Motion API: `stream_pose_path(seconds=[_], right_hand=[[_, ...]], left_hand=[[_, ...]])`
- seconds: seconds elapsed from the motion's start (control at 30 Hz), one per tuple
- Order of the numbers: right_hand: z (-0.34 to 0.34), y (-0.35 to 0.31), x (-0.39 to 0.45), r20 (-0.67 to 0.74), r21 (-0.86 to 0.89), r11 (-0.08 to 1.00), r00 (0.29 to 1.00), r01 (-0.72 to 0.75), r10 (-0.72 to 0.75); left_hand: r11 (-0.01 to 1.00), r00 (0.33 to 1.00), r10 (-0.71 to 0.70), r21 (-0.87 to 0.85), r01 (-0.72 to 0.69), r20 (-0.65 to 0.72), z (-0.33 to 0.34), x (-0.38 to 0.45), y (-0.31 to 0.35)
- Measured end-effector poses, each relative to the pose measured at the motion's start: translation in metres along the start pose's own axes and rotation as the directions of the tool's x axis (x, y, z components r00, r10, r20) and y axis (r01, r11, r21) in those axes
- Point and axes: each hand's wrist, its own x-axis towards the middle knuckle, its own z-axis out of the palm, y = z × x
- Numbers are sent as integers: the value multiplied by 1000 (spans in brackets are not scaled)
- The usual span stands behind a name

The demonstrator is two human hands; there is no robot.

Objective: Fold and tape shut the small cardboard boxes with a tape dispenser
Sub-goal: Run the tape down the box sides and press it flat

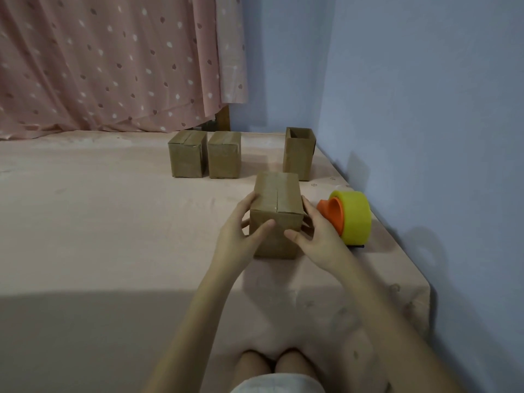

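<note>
Both hands on near cardboard box (276,215), mid-bed on pink sheet (113,222): left hand (241,231) grasping left side, thumb across front; right hand (317,236) cupping right side, thumb on front.

Risks, as judged: soft bedding could let box tip when released; tape end on front face may lift if not pressed. Tape dispenser (350,215), yellow roll on orange core, just beside right hand, near bed edge; a nudge might roll it off.

Box: plain brown, flaps closed, glossy tape along top seam. Two sealed boxes (204,156) behind; open box (299,153) untaped.
</note>
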Motion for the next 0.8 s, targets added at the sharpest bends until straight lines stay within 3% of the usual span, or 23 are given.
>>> stream_pose_path(seconds=[0.1, 0.17, 0.2, 0.27, 0.33, 0.37, 0.4, 0.47, 0.53, 0.6, 0.7, 0.8], right_hand=[[0, 1, -1, -95, -169, 985, 994, 28, -44], [0, -4, -7, -221, -311, 942, 954, 127, -201], [-3, -8, -13, -311, -388, 901, 892, 196, -328], [-13, -11, -25, -489, -505, 821, 696, 266, -526], [-29, -6, -34, -624, -505, 822, 547, 263, -558], [-38, 0, -37, -675, -473, 847, 517, 244, -526], [-46, 6, -40, -709, -438, 876, 522, 201, -474], [-63, 24, -43, -689, -427, 904, 639, 25, -343], [-75, 46, -44, -554, -533, 840, 792, -100, -257], [-83, 59, -44, -397, -602, 796, 889, -67, -225], [-90, 65, -45, -235, -569, 821, 966, -46, -109], [-87, 61, -41, -196, -421, 903, 981, -81, -4]], left_hand=[[1000, 999, -8, 17, 9, -51, 6, 0, 0], [999, 998, -27, 34, 29, -49, 7, 2, -1], [998, 998, -40, 48, 41, -41, 7, 3, -2], [995, 998, -40, 88, 43, -37, 5, 4, -2], [988, 997, 44, 150, -36, -57, 1, 2, 3], [978, 993, 102, 187, -90, -56, 0, 1, 7], [966, 988, 146, 224, -133, -44, 0, 1, 10], [940, 984, 179, 295, -171, 0, 1, 3, 16], [917, 980, 195, 345, -197, 42, 4, 8, 17], [905, 975, 215, 362, -223, 62, 6, 12, 14], [904, 967, 253, 346, -250, 36, 8, 15, 9], [907, 964, 264, 333, -256, 23, 10, 16, 7]])
